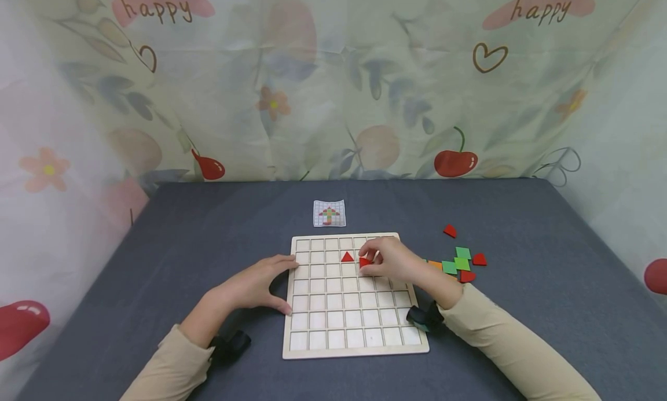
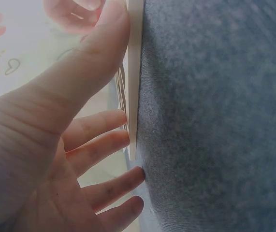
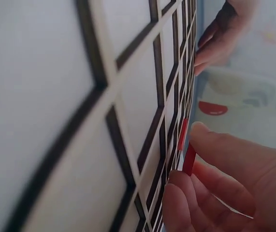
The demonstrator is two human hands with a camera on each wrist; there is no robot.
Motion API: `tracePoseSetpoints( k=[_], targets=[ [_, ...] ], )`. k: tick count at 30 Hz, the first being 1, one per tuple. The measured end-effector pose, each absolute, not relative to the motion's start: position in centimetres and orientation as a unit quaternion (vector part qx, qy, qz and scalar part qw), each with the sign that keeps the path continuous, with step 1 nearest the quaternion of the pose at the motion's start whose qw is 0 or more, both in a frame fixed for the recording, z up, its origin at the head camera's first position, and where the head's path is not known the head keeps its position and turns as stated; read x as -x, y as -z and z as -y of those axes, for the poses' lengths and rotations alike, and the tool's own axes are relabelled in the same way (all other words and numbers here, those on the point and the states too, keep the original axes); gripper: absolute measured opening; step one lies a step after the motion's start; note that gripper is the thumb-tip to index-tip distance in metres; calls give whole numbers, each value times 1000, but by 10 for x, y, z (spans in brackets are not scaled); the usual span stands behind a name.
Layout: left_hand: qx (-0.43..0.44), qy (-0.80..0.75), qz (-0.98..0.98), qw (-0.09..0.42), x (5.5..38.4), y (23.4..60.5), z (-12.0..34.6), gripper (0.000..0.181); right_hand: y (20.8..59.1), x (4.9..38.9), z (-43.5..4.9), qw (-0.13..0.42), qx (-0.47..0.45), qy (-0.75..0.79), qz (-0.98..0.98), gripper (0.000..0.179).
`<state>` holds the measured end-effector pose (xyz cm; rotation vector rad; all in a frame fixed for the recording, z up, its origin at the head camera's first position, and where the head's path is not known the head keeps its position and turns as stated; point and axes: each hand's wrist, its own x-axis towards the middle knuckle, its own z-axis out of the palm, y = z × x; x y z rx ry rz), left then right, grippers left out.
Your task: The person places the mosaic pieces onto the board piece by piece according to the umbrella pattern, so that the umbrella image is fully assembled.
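Observation:
A pale wooden grid board (image 1: 333, 353) lies on the dark cloth. My right hand (image 1: 393, 263) pinches a red tile (image 3: 189, 160) between thumb and fingers, low over the grid in the second row from the far edge; the fingers partly hide its outline. Just left of it, a red triangle tile (image 1: 347, 257) sits in a cell of that row. At the board's left side my left hand (image 1: 250, 285) is spread, with thumb and fingertips against the edge. In the left wrist view, its fingers (image 2: 101, 145) are nearly straight along the board's rim.
Beyond the board lies a small printed pattern card (image 1: 329, 213). To the right are several loose tiles: green (image 1: 462, 253), orange (image 1: 435, 264) and red ones (image 1: 479, 259), partly hidden by the right forearm. Another red tile (image 1: 450, 231) lies farther back. A patterned curtain (image 1: 333, 100) hangs behind the table.

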<state>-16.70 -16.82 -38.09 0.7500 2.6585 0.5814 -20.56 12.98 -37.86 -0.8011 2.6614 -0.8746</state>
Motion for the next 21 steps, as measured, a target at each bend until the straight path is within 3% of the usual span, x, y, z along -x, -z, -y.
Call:
tracePoseSetpoints(
  k=[21],
  targets=[
    [-266, -203, -929, 157, 166, 381, 169, 87, 379, 205, -124, 113, 278, 279, -912, 17]
  ],
)
